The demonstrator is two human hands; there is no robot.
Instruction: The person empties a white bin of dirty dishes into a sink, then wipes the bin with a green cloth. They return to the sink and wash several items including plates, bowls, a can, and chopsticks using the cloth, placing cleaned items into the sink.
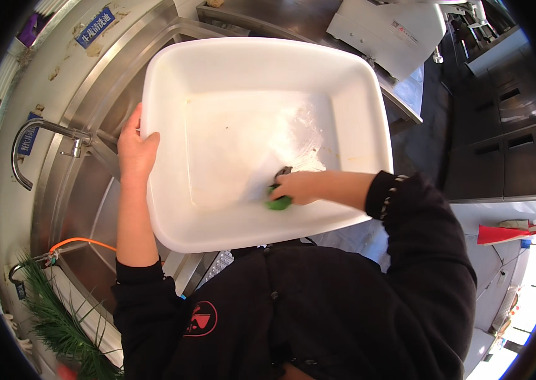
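Note:
A big white plastic tub (pixel 236 145) with rounded corners is held in front of me, over the edge of a steel sink. My left hand (pixel 137 151) grips its left rim, thumb on the inner side and fingers behind the wall. Inside, near the tub's front wall, my right hand (pixel 299 187) is closed around a green scouring pad (pixel 278 202); a dark bit shows at the top of its grip. Wet, shiny streaks and a few small specks mark the tub's floor to the right of centre.
At the left, a curved steel faucet (pixel 56 128) stands by the steel sink (pixel 81 190). An orange hose (pixel 84 240) and long green leaves (pixel 59 323) lie nearer me. A white machine (pixel 385 31) stands at the back right, with dark drawer cabinets (pixel 502 136) beyond.

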